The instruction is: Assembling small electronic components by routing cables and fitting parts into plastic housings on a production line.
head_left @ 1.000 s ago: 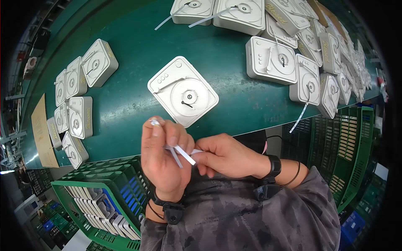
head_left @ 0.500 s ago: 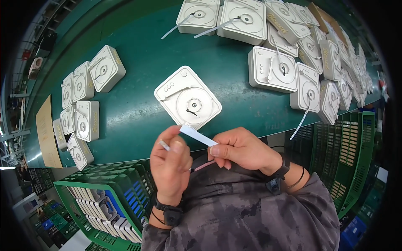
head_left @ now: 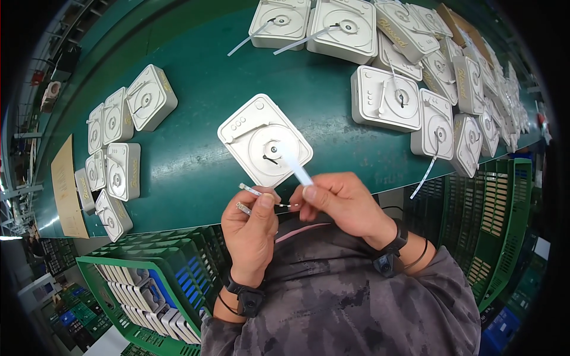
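On the table before me lies a white record-player-shaped housing (head_left: 240, 155), with a round recess and a short black wire at its centre. My left hand (head_left: 252, 228) is closed in a pinch on a narrow white strip (head_left: 250, 189) with small dark marks. Another short end of strip juts out between its fingers. My right hand (head_left: 344, 204) pinches a wider, pale, smooth strip (head_left: 298, 169), whose far end overlaps the housing in view. A thin piece spans the gap between the fingertips of both hands; its far end is hidden by my right fingers.
Several similar housings (head_left: 153, 92) stand at the left by a cardboard sheet (head_left: 66, 190). Many more (head_left: 386, 98) crowd the right, some with strips trailing from their centres. Green crates stand below the table edge, the left one (head_left: 95, 261) holding white parts.
The pale strip in my right hand has swung from pointing left to pointing up over the housing. My left hand has moved slightly down and right; more of its narrow strip shows.
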A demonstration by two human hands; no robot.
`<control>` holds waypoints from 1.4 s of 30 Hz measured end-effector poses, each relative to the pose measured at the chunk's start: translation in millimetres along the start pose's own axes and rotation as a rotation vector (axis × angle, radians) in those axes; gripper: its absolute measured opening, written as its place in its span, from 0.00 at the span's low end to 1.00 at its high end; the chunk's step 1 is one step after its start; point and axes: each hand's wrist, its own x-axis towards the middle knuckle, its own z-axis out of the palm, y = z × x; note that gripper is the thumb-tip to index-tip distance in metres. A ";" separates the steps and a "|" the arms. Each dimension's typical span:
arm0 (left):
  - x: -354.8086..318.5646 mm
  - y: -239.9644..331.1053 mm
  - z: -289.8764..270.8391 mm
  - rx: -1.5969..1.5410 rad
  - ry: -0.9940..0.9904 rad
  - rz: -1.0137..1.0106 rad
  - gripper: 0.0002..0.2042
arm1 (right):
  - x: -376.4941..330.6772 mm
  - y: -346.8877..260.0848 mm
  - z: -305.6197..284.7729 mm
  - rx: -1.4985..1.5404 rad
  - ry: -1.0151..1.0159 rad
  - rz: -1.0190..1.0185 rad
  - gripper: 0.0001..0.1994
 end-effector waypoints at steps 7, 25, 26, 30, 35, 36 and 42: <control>-0.5 12.9 -6.9 0.156 0.047 0.279 0.06 | -4.6 -32.0 -18.5 -0.626 -0.027 -0.071 0.09; 0.2 12.1 -0.5 0.845 -0.266 0.249 0.04 | 1.6 -50.2 -15.4 -0.689 -0.202 -0.188 0.06; -1.1 8.0 0.3 0.725 -0.218 0.204 0.03 | 1.8 -42.0 -14.6 -0.478 -0.162 -0.126 0.05; -3.8 -0.4 3.9 0.619 -0.162 0.139 0.05 | 0.3 -26.6 -10.8 -0.097 -0.069 -0.025 0.05; -2.1 1.1 1.9 0.698 -0.167 0.165 0.04 | -0.5 -26.1 -13.7 -0.419 -0.064 -0.188 0.03; -1.6 4.3 3.7 0.729 -0.165 0.177 0.03 | -1.2 -26.3 -12.2 -0.493 -0.055 -0.253 0.03; -2.2 6.6 3.6 0.810 -0.247 0.197 0.03 | -6.8 -23.1 -6.4 -0.630 -0.034 -0.362 0.02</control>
